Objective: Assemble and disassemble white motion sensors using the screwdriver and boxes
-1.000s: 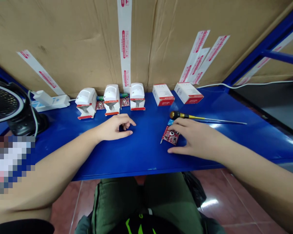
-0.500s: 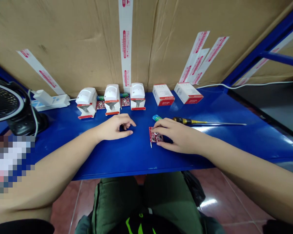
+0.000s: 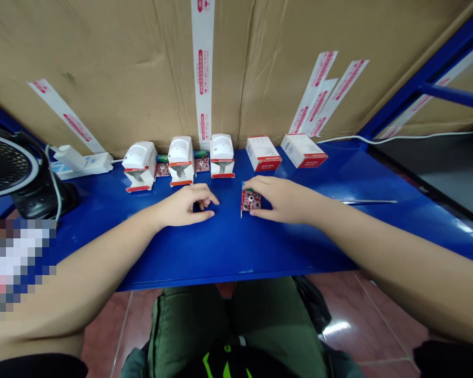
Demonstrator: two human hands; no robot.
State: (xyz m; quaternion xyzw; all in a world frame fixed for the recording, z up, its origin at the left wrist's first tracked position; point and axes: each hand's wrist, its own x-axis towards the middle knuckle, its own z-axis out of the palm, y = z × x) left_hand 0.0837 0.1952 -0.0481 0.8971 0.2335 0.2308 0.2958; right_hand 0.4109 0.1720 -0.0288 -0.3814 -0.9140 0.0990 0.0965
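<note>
My right hand (image 3: 278, 198) spans a small red circuit board (image 3: 251, 199) with a white round part on it. The thumb is at the board's near edge, and the fingers lie over a green and blue cylinder, seemingly a battery, at its far edge. A thin metal pin sticks out at the board's near left corner. My left hand (image 3: 193, 205) rests on the blue table (image 3: 216, 252), thumb and index finger apart, holding nothing. Beyond the right wrist shows the metal shaft of a screwdriver (image 3: 372, 201); its handle is hidden behind my hand.
Three white domed detectors (image 3: 222, 147) sit on open boxes at the back, with two more red boards (image 3: 202, 165) between them. Two closed white-and-red boxes (image 3: 264, 154) stand to their right. A power strip (image 3: 96, 164) and a black fan (image 3: 27, 173) are at the left.
My right hand has moved the circuit board away from me, up against the green and blue cylinder. The hand now covers the screwdriver's handle. My left hand has stayed in place.
</note>
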